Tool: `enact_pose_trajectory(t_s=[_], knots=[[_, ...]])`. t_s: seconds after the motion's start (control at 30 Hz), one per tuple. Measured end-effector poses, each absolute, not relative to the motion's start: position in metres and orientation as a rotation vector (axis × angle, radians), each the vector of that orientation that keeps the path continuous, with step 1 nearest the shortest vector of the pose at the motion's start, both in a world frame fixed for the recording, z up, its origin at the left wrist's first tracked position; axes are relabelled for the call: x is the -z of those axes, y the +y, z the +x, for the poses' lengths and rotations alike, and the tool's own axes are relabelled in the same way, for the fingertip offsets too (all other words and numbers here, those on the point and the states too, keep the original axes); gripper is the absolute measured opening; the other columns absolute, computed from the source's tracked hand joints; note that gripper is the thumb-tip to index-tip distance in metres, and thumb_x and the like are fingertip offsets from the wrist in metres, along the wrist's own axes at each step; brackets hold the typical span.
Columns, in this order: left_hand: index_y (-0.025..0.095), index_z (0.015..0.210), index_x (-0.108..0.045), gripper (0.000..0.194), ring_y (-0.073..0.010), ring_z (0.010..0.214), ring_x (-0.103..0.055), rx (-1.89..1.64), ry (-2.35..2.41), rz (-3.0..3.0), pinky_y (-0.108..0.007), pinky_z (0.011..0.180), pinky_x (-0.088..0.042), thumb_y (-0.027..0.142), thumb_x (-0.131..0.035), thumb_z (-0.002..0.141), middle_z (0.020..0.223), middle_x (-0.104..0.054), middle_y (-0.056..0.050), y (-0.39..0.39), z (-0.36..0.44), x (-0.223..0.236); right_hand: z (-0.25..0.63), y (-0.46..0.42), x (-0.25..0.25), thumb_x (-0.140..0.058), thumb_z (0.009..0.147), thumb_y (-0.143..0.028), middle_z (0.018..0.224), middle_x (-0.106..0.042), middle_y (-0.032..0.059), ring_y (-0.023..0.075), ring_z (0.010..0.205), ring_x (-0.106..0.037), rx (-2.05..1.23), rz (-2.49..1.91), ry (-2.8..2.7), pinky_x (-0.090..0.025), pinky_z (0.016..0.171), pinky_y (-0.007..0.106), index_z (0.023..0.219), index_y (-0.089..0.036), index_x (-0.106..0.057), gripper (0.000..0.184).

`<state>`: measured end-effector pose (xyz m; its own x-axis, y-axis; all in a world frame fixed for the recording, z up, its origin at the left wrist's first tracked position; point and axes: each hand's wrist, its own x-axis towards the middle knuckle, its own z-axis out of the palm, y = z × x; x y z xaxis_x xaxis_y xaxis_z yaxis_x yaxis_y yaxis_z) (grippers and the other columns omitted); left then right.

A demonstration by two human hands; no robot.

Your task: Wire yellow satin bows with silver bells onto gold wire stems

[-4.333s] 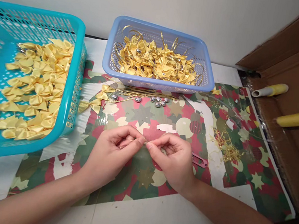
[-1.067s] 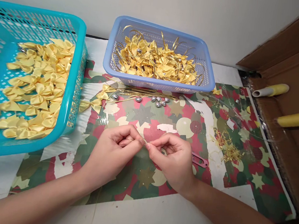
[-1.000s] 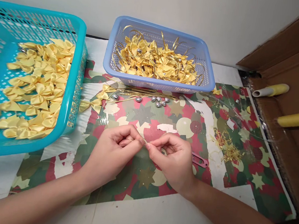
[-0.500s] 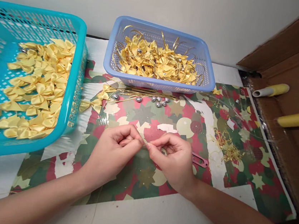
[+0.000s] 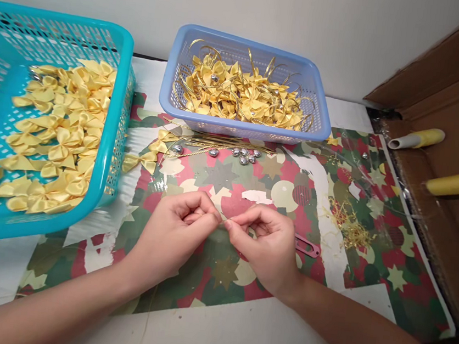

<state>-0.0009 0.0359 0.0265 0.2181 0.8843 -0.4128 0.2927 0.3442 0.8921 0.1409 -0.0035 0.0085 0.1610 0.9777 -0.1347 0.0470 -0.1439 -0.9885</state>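
My left hand [image 5: 173,232] and my right hand [image 5: 265,245] meet over the patterned mat [image 5: 368,265], fingertips pinched together around something thin, perhaps a gold cord; I cannot make it out clearly. A thin strand hangs down from the left hand toward the table edge. Just beyond the hands lie loose gold cords [image 5: 216,143], several silver beads [image 5: 244,156] and a yellow satin bow [image 5: 139,160].
A turquoise basket [image 5: 115,115] of plain yellow bows stands at the left. A blue basket [image 5: 317,128] of bows with gold loops sits at the back. Pink snips [image 5: 307,248] lie right of my right hand. Gold scraps [image 5: 350,227] and yellow thread spools [image 5: 458,182] sit by cardboard at right.
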Motion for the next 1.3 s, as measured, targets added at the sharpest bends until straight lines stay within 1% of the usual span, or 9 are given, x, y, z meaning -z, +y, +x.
enact_pose_trajectory(t_s=[0.5,1.3], knots=[[0.018,0.053,-0.050,0.019,-0.0051,0.041,-0.026,-0.592,1.330,1.187,-0.016,0.036,-0.021,0.029,-0.053,0.068,0.044,-0.032,0.008,0.0369,-0.0012,-0.0253,0.1409,-0.0029,-0.0070,-0.068,0.068,-0.009,0.055,-0.057,-0.0052,0.0052,0.045,-0.044,-1.175,-1.384,-1.054,-0.037,0.040,0.019,0.062,-0.018,-0.062,0.013],[0.018,0.055,-0.051,0.020,-0.0058,0.041,-0.028,-0.616,1.340,1.224,-0.017,0.036,-0.025,0.031,-0.053,0.070,0.043,-0.034,0.008,0.0342,-0.0011,-0.0251,0.1403,-0.0038,-0.0066,-0.069,0.068,-0.008,0.056,-0.059,-0.0046,0.0065,0.051,-0.051,-1.150,-1.392,-1.055,-0.045,0.047,0.017,0.062,-0.018,-0.062,0.013]])
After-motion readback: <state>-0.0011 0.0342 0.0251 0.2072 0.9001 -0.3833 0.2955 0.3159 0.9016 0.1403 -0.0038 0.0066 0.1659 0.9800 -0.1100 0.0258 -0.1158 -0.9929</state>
